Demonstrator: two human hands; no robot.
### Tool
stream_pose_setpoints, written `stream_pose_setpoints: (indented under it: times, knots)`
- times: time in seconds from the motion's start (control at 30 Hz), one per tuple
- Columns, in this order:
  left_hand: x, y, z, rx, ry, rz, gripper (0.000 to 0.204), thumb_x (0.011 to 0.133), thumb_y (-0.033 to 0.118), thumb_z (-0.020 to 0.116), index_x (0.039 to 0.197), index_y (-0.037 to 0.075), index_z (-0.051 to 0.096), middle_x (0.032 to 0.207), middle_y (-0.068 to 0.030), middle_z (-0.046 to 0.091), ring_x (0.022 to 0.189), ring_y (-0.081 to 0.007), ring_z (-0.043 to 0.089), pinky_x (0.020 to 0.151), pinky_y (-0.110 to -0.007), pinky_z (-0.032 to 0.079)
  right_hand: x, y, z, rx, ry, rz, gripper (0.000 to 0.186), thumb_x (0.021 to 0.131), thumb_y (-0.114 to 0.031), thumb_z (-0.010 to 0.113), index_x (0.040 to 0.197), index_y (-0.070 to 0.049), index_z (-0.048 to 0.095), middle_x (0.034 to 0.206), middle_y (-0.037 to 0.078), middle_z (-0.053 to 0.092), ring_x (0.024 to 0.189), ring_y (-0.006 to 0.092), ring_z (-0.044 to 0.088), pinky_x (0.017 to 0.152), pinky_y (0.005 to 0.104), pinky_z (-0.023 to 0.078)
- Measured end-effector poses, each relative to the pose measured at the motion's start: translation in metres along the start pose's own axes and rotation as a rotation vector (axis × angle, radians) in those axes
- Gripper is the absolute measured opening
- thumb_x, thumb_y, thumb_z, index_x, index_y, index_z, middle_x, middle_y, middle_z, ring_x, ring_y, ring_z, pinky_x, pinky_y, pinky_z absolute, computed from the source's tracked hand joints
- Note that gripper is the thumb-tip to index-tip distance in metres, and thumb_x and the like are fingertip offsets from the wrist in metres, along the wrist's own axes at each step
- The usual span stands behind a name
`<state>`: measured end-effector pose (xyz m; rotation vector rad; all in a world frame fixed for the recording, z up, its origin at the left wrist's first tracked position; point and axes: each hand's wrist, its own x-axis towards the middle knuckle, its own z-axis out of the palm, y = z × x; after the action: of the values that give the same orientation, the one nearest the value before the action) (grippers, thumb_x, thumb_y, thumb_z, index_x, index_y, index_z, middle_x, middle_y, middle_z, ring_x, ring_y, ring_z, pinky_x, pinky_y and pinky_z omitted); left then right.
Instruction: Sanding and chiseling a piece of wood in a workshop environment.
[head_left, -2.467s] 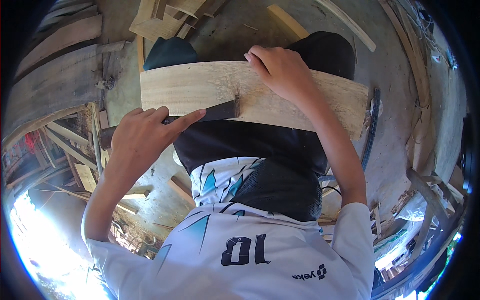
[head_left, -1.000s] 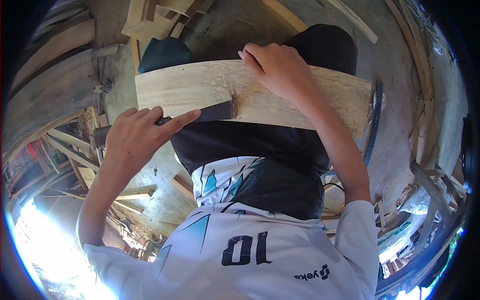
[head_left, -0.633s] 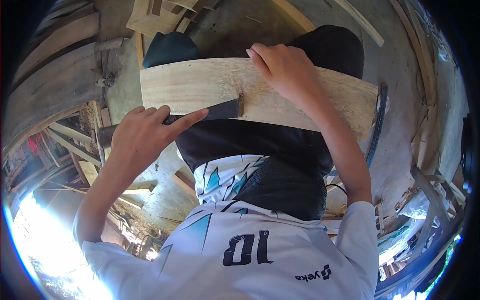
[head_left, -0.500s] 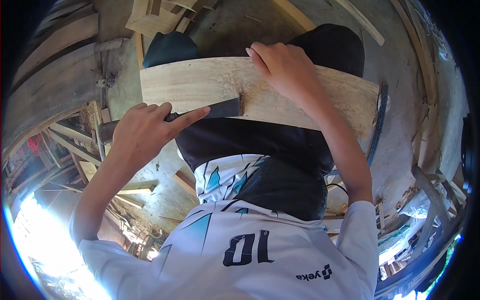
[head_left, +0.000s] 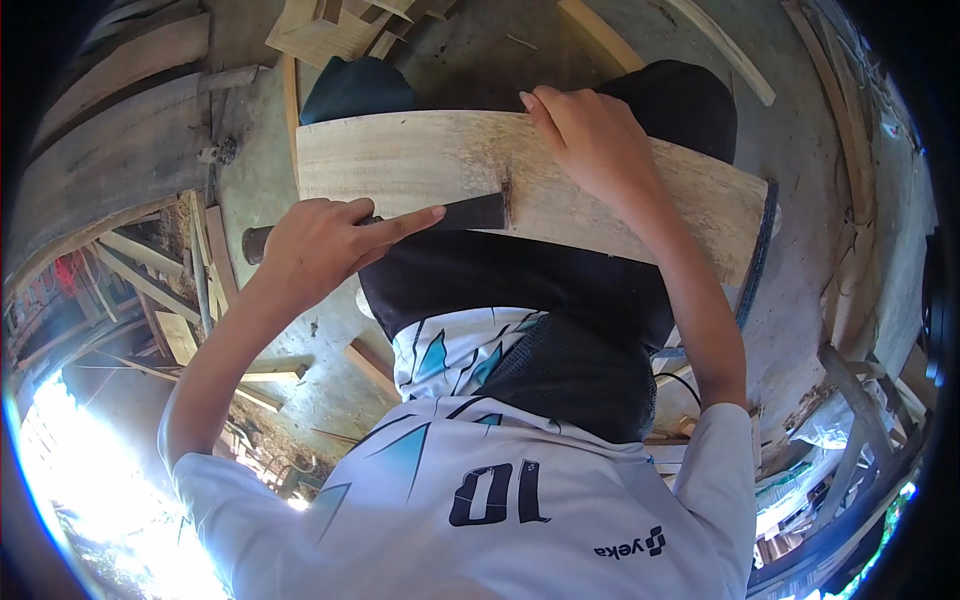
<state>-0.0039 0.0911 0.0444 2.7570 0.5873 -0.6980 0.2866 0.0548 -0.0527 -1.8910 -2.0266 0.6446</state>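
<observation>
A pale wooden board [head_left: 400,155] lies crosswise over my lap, its surface blotched with darker patches right of the middle. In my left hand [head_left: 320,245] is a putty knife with a dark flared blade [head_left: 475,213] and a brown handle [head_left: 256,244]. The index finger stretches along the blade while the other fingers wrap the handle. The blade's wide end touches the board near its close edge, beside a narrow brown smear [head_left: 507,198]. My right hand [head_left: 590,135] grips the board's far edge, its fingertips partly hidden beyond that edge.
Stacked wood pieces [head_left: 325,30] stand beyond my left knee. Long timber strips [head_left: 725,50] lie on the concrete floor at far right. Large dark planks [head_left: 130,130] and a heap of offcuts [head_left: 150,270] are on the left. A dark curved strip [head_left: 757,260] sits by the board's right end.
My left hand and the putty knife have shifted slightly right along the board, the handle end most of all. My right hand keeps its hold. The whole view has moved a little.
</observation>
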Motion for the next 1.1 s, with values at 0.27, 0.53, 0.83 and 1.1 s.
stream_pose_setpoints:
  times: [0.27, 0.53, 0.83, 1.1]
  knots:
    - [0.005, -0.011, -0.002, 0.196, 0.16, 0.074, 0.068, 0.089, 0.021, 0.066, 0.148, 0.046, 0.043, 0.067, -0.0017, 0.049, 0.057, -0.0186, 0.059, 0.051, -0.033, 0.048, -0.001, 0.0, -0.001, 0.028, -0.025, -0.004, 0.041, 0.107, -0.032, 0.043, 0.089, -0.003, 0.066, 0.064, 0.019, 0.063, 0.064, 0.0378, 0.065, 0.064, 0.0469, 0.053]
    - [0.003, -0.016, 0.037, -0.221, 0.108, 0.014, 0.066, 0.088, 0.019, 0.067, 0.146, 0.042, 0.047, 0.068, -0.0045, 0.05, 0.059, -0.0236, 0.057, 0.055, -0.038, 0.048, 0.0, 0.0, 0.0, 0.041, 0.01, -0.025, 0.039, 0.106, -0.031, 0.044, 0.088, -0.004, 0.065, 0.063, 0.019, 0.061, 0.064, 0.0382, 0.064, 0.062, 0.047, 0.052]
    - [-0.011, 0.021, 0.055, -1.034, 0.356, -0.336, 0.052, 0.089, 0.002, 0.064, 0.138, 0.019, 0.061, 0.072, -0.0071, 0.059, 0.064, -0.0249, 0.059, 0.061, -0.037, 0.049, 0.001, 0.003, 0.001, 0.431, 0.153, 0.09, 0.035, 0.106, -0.03, 0.045, 0.097, -0.005, 0.068, 0.079, 0.013, 0.072, 0.073, 0.034, 0.069, 0.069, 0.0416, 0.054]
    - [-0.029, 0.047, 0.028, -0.429, 0.262, -0.284, 0.063, 0.08, 0.004, 0.071, 0.138, 0.025, 0.062, 0.069, -0.007, 0.056, 0.058, -0.0239, 0.055, 0.056, -0.038, 0.046, 0.0, 0.0, -0.004, 0.128, 0.035, 0.093, 0.031, 0.105, -0.03, 0.048, 0.097, -0.007, 0.068, 0.076, 0.012, 0.07, 0.071, 0.0342, 0.068, 0.067, 0.0428, 0.053]
